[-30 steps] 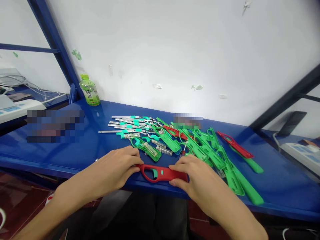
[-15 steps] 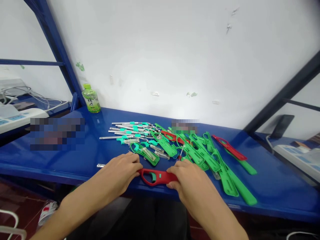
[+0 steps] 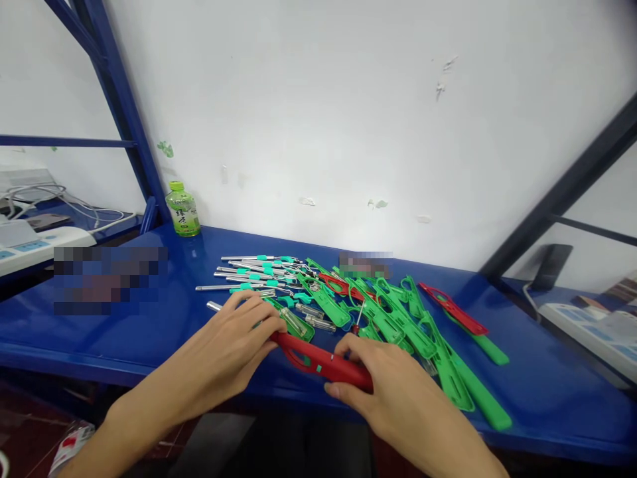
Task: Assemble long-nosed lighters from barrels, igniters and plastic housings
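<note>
A red long-nosed gas lighter [image 3: 323, 362] with a small green trigger lies between my two hands, just above the table's front edge. My left hand [image 3: 243, 335] is closed around its front end, where the metal tube pokes out beyond my knuckles. The handle end is gripped by my right hand [image 3: 383, 375], thumb below and fingers above. Close behind my left hand sits a green half shell [image 3: 303, 329] with a clear fuel tank in it. A small screwdriver [image 3: 357, 322] with a red handle rests just beyond my right fingers.
Metal lighter tubes [image 3: 243, 269] with teal parts lie on the blue table [image 3: 164, 332]. Several green handle shells [image 3: 393, 312] are heaped to the right, with a red shell [image 3: 455, 309] beyond. A green drink bottle [image 3: 183, 211] stands by the wall. Power strips flank the table.
The red lighter has tilted, its handle end now lower and nearer to me. My right hand has shifted down and right with it. The whole view has dropped slightly in the picture.
</note>
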`<state>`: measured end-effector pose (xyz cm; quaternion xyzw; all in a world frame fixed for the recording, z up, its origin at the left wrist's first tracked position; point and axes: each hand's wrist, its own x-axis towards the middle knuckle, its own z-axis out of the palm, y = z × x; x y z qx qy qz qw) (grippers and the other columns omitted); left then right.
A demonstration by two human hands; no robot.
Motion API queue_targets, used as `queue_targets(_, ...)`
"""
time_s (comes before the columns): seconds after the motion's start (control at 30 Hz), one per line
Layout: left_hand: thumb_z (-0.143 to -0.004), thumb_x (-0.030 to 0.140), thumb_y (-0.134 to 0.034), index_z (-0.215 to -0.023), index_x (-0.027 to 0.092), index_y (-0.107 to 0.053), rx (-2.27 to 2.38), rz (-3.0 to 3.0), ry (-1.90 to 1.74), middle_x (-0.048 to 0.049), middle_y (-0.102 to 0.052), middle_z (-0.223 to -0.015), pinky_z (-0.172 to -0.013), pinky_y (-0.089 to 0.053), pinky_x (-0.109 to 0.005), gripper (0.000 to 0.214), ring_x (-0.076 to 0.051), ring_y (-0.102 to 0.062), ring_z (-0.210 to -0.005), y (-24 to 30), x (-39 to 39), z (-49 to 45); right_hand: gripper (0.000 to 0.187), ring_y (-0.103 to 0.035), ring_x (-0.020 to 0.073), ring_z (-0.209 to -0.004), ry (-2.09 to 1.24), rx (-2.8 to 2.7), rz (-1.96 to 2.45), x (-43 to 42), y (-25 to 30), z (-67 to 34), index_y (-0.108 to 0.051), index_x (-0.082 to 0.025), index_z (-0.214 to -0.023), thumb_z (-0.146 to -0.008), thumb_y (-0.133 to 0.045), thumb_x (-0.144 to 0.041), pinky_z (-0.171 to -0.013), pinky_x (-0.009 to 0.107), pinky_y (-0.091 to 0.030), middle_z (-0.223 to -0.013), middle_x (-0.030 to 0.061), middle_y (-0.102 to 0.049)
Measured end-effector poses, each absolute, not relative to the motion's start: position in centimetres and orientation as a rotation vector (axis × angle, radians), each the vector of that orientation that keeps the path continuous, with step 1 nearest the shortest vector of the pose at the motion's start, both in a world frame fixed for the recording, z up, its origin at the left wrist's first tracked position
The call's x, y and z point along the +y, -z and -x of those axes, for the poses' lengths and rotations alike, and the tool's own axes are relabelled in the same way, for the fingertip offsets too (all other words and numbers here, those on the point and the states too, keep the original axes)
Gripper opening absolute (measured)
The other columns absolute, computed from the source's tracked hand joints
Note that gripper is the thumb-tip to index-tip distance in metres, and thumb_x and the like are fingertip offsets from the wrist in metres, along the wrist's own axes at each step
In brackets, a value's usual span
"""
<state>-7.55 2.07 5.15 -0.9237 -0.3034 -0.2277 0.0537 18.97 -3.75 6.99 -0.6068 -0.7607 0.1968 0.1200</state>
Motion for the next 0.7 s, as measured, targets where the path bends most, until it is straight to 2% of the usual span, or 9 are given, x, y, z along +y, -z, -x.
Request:
queue_targets(0.03,-0.103,0.004,-0.053,-0.111,0.020,-0.062,-0.918,2.795,0.705,-0.0045,-0.067,-0.107,-0.098,-0.043,-0.045,0.020,-0.026,-0.058,-0.102,-5.2,2.2,7.5,0.009,-0.068,0.0227,-0.084,-0.607,-2.228,1.760,-3.8,-7.2,-19.0,-0.067,-0.027,-0.096,-0.098,-0.073,-0.034,-0.070,0.034,-0.036,-0.094,-0.0021,-0.075)
queue_targets(0.1,-0.105,0.006,-0.051,-0.113,0.021,-0.061,-0.919,2.791,0.729,-0.0042,-0.068,-0.107,-0.096,-0.044,-0.044,0.019,-0.025,-0.058,-0.102,-5.2,2.4,7.6,0.020,-0.065,0.0223,-0.081,-0.644,-2.255,1.737,-3.9,-7.7,-19.1,-0.067,-0.026,-0.093,-0.105,-0.062,-0.042,-0.069,0.033,-0.035,-0.090,-0.0004,-0.073)
queue_targets(0.2,-0.108,0.009,-0.049,-0.118,0.022,-0.061,-0.907,2.788,0.778,-0.0040,-0.068,-0.108,-0.095,-0.045,-0.041,0.020,-0.024,-0.060,-0.104,-5.3,2.4,7.8,0.030,-0.060,0.0207,-0.074,-0.692,-2.248,1.683,-3.6,-8.1,-19.3,-0.067,-0.026,-0.090,-0.108,-0.055,-0.048,-0.067,0.033,-0.033,-0.081,-0.0009,-0.070)
queue_targets(0.27,-0.109,0.017,-0.052,-0.132,0.023,-0.058,-0.932,2.739,0.784,-0.0073,-0.068,-0.122,-0.099,-0.046,-0.042,0.025,-0.026,-0.060,-0.115,-5.3,2.5,8.4,0.033,-0.056,0.0186,-0.069,-0.733,-2.207,1.631,-3.2,-8.2,-19.7,-0.067,-0.026,-0.088,-0.108,-0.054,-0.048,-0.065,0.032,-0.033,-0.076,-0.0021,-0.067)
queue_targets(0.33,-0.109,0.027,-0.057,-0.152,0.022,-0.048,-1.003,2.633,0.757,-0.0137,-0.061,-0.145,-0.107,-0.044,-0.047,0.045,-0.032,-0.055,-0.131,-5.2,3.0,9.1,0.035,-0.053,0.0167,-0.065,-0.801,-2.154,1.594,-2.8,-8.2,-20.2,-0.065,-0.025,-0.085,-0.108,-0.054,-0.049,-0.062,0.030,-0.033,-0.072,-0.0029,-0.064)
queue_targets(0.4,-0.108,0.031,-0.060,-0.158,0.019,-0.042,-1.028,2.522,0.736,-0.0177,-0.056,-0.154,-0.111,-0.040,-0.052,0.055,-0.036,-0.050,-0.140,-5.1,3.7,9.9,0.037,-0.054,0.0155,-0.064,-0.895,-2.096,1.582,-2.6,-8.3,-20.8,-0.064,-0.024,-0.085,-0.108,-0.054,-0.051,-0.060,0.029,-0.034,-0.071,-0.0030,-0.062)
queue_targets(0.53,-0.110,0.017,-0.053,-0.126,0.021,-0.065,-0.811,2.557,0.798,-0.0074,-0.073,-0.122,-0.109,-0.040,-0.046,0.021,-0.028,-0.062,-0.122,-5.1,4.6,10.3,0.041,-0.057,0.0140,-0.065,-1.058,-2.038,1.567,-2.7,-8.5,-21.5,-0.066,-0.022,-0.088,-0.107,-0.054,-0.057,-0.059,0.027,-0.038,-0.072,-0.0029,-0.061)
queue_targets(0.6,-0.111,0.014,-0.049,-0.120,0.021,-0.066,-0.779,2.610,0.818,-0.0049,-0.074,-0.117,-0.102,-0.042,-0.040,0.020,-0.024,-0.064,-0.113,-5.2,4.3,9.7,0.042,-0.057,0.0135,-0.067,-1.077,-2.048,1.546,-2.7,-8.7,-21.6,-0.066,-0.021,-0.087,-0.107,-0.055,-0.057,-0.060,0.026,-0.039,-0.073,-0.0028,-0.062)
queue_targets(0.7,-0.112,0.016,-0.046,-0.122,0.020,-0.065,-0.857,2.647,0.776,-0.0047,-0.073,-0.112,-0.094,-0.043,-0.038,0.021,-0.023,-0.064,-0.105,-5.4,3.1,8.3,0.043,-0.055,0.0117,-0.064,-1.123,-2.055,1.504,-2.7,-9.0,-21.8,-0.065,-0.021,-0.085,-0.107,-0.056,-0.057,-0.057,0.023,-0.039,-0.072,-0.0028,-0.061)
